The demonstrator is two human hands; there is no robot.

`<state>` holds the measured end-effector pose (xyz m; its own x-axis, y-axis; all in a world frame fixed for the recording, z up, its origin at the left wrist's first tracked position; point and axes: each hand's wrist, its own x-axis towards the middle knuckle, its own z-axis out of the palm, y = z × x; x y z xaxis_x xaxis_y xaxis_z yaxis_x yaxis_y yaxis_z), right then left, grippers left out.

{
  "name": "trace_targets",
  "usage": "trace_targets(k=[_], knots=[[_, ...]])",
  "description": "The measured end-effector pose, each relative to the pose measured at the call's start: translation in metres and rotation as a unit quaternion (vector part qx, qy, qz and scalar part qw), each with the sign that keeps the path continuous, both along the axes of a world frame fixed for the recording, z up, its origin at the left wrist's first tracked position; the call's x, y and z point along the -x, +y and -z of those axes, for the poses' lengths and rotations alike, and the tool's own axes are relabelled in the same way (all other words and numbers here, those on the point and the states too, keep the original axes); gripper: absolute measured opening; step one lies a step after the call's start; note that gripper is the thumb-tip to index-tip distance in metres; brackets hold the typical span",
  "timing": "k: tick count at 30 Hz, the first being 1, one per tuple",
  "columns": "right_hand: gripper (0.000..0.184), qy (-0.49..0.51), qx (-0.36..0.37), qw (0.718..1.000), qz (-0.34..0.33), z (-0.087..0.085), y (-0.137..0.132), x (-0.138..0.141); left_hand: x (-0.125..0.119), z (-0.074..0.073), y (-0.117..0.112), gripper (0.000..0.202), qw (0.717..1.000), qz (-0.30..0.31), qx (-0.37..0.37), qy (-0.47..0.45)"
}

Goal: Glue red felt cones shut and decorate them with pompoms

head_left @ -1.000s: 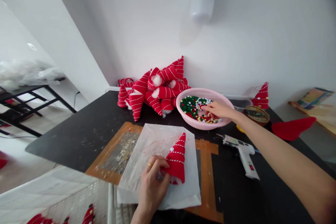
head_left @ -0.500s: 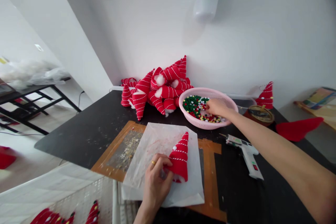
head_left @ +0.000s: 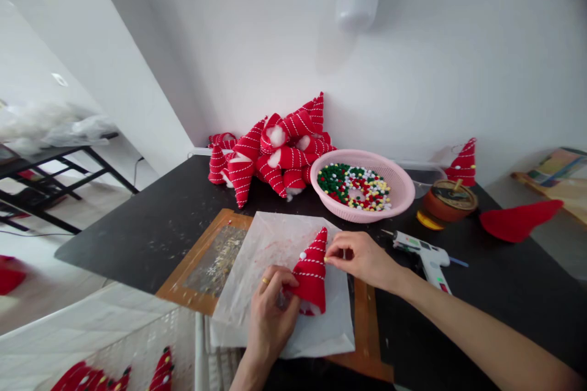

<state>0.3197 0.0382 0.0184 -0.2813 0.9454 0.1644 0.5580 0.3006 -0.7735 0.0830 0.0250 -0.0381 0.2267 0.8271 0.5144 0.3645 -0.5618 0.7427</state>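
A red felt cone (head_left: 313, 275) wound with white twisted cord lies on a white paper sheet (head_left: 243, 317), its tip pointing away from me. White stuffing shows at its bottom, and one white pompom sits near the upper left edge. My left hand (head_left: 270, 308), with a ring on one finger, pinches the cone's lower left side. My right hand (head_left: 362, 259) is at the cone's right edge, thumb and fingertips closed on a tiny yellow pompom (head_left: 327, 259). A pink basket (head_left: 398, 186) of green, red, white and yellow pompoms stands behind.
Stuffed red cones (head_left: 275, 156) are heaped at the back wall. A white glue gun (head_left: 424, 253) lies right of the paper, near a brown pot (head_left: 447, 200) and a red felt piece (head_left: 520, 220). A white crate (head_left: 151, 336) with decorated cones stands lower left.
My right hand has come out of the pink basket and moved down to the cone's right edge with a small yellow pompom. My left hand stays on the cone.
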Motion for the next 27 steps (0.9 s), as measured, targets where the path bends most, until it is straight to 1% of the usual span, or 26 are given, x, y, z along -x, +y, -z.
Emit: trace_targets(k=[10,12,14,16,18,19,20,22,24,26,27], knots=[[0.009,0.003,0.003,1.000,0.003,0.011,0.002,0.008,0.001,0.002,0.002,0.021,1.000,0.011,-0.006,0.011],[0.009,0.004,0.008,1.000,0.005,0.010,0.002,0.006,0.001,0.001,0.002,0.020,1.000,0.013,-0.010,0.010],[0.010,0.004,0.009,1.000,0.006,0.004,0.003,-0.001,0.001,0.001,0.002,0.020,1.000,0.013,-0.011,0.009],[0.013,-0.012,-0.007,1.000,0.014,-0.010,0.008,-0.016,0.001,0.001,0.002,0.020,1.000,0.015,-0.009,0.009],[0.017,-0.070,-0.037,0.995,0.052,-0.028,0.019,-0.040,0.001,0.002,0.002,0.021,1.000,0.017,-0.008,0.009],[0.020,-0.123,-0.049,0.987,0.086,-0.036,0.028,-0.055,0.002,0.003,0.002,0.021,1.000,0.018,-0.007,0.009],[0.021,-0.197,-0.058,0.971,0.124,-0.044,0.038,-0.072,0.002,0.003,0.002,0.021,1.000,0.020,-0.007,0.009],[0.017,-0.253,-0.043,0.953,0.161,-0.054,0.063,-0.103,0.002,0.004,0.003,0.020,1.000,0.022,-0.006,0.011],[0.011,-0.306,-0.010,0.937,0.168,-0.056,0.088,-0.129,0.002,0.005,0.004,0.020,1.000,0.018,-0.007,0.012],[0.010,-0.355,0.030,0.920,0.161,-0.051,0.111,-0.144,0.002,0.005,0.004,0.021,1.000,0.016,-0.008,0.011],[0.012,-0.376,0.050,0.912,0.156,-0.047,0.120,-0.149,0.002,0.004,0.004,0.021,1.000,0.017,-0.009,0.010]])
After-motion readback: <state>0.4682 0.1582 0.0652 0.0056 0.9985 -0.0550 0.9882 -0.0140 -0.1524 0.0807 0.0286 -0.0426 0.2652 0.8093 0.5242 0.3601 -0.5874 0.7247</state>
